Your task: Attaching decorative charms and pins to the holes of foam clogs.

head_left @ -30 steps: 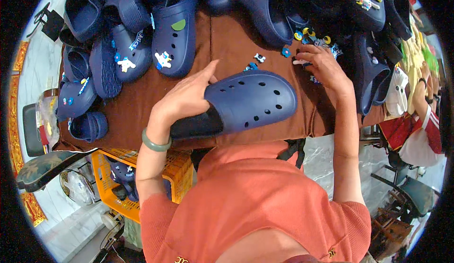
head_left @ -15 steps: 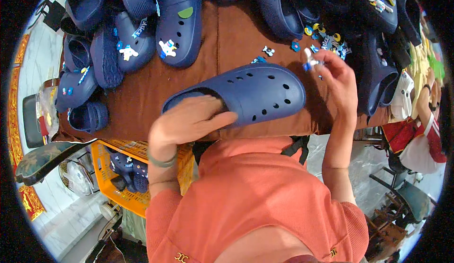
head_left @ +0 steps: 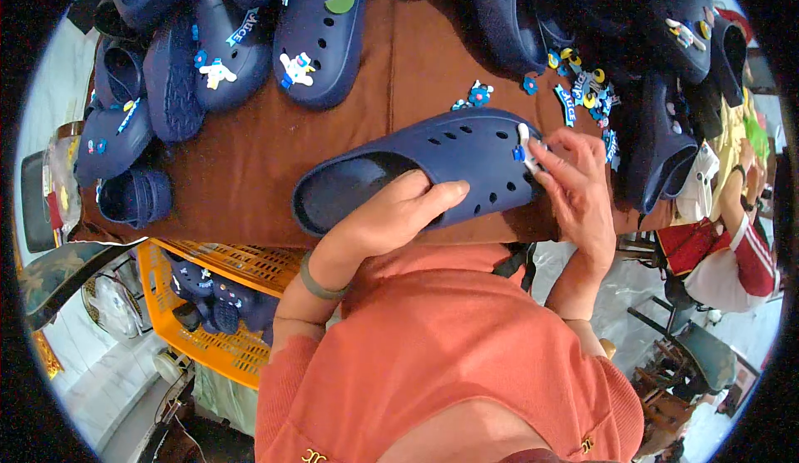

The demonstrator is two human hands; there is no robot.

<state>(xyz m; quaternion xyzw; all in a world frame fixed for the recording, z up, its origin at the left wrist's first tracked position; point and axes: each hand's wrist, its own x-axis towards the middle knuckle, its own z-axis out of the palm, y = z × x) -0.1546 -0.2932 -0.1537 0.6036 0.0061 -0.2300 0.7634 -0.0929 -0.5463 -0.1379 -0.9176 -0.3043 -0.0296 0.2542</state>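
Observation:
A navy blue clog (head_left: 433, 159) with holes in its top lies sideways on the brown table (head_left: 241, 180), toe to the right. My left hand (head_left: 391, 217) grips its near side by the opening, fingers over the upper. My right hand (head_left: 574, 188) pinches a small white and blue charm (head_left: 524, 145) against the toe end of the clog. Several loose charms (head_left: 583, 97) lie on the table just beyond the toe.
Many more navy clogs ring the table's far and left edges, some with charms, such as one (head_left: 320, 34) with a white figure. An orange crate (head_left: 208, 296) holding clogs stands below the table's left. A seated person (head_left: 732, 230) is at right.
My left hand has turned the clog and pulled it nearer, now gripping its side. My right hand picked a charm off the table and brought it to the clog's toe.

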